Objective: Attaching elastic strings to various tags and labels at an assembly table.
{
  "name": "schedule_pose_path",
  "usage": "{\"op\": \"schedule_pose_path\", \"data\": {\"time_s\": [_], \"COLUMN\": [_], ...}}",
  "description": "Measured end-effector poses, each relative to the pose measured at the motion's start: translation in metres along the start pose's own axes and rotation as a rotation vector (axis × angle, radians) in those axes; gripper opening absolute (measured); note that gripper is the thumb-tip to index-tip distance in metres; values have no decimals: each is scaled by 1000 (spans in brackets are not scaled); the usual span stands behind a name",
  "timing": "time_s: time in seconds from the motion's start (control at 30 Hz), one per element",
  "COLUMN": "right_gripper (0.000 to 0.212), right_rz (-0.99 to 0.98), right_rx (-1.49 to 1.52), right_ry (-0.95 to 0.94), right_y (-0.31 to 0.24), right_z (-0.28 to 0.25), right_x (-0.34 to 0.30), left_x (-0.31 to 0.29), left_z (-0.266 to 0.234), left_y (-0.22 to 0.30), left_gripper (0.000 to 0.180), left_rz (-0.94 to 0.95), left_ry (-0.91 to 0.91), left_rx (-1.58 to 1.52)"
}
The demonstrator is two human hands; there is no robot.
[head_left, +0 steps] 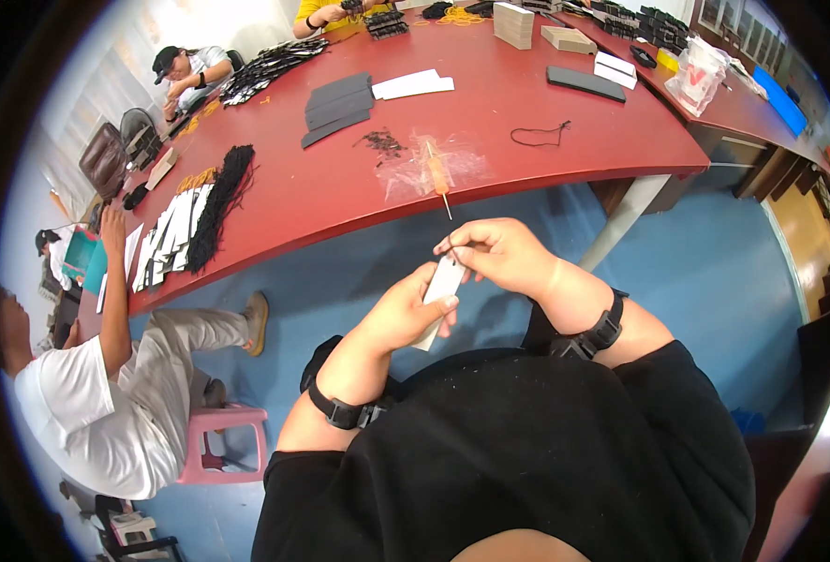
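Now the left hand (pixel 401 314) has its grip closed around a white card (pixel 439 295); the right hand (pixel 501 253) pinches narrowly at the card's top edge, just above, near the red desk (pixel 490 103).

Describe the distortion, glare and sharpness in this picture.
Head view: fisheye bends the red table edge, a black vignette rings the frame; window glare whitens the top left; the left hand, right hand and white tag are sharp; things at the rim smear.
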State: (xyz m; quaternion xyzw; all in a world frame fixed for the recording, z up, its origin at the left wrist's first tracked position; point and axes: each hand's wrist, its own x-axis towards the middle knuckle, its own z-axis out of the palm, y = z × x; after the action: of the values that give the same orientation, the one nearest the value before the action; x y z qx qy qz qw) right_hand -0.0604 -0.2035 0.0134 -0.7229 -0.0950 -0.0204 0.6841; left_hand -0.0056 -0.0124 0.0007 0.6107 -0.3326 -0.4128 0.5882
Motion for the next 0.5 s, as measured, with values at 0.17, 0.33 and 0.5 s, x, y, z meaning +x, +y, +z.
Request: {"op": "schedule_pose_path", "data": {"time_s": [0.17, 0.33, 0.5], "right_gripper": [10, 10, 16], "right_rz": [-153, -356, -812], "right_rx": [70, 139, -557], "right_ry": [202, 315, 87], "right_y": [-8, -7, -21], "right_z": [-31, -31, -29], "right_x": [-2, -4, -7], "left_x": [-11, -6, -14], "left_z": [-12, -10, -24], "left_y": [-7, -17, -6], "left_gripper": [22, 19, 20], "left_rz": [-8, 65, 272], "left_ry": [-171, -115, 47], "left_rx": [-47, -164, 442]}}
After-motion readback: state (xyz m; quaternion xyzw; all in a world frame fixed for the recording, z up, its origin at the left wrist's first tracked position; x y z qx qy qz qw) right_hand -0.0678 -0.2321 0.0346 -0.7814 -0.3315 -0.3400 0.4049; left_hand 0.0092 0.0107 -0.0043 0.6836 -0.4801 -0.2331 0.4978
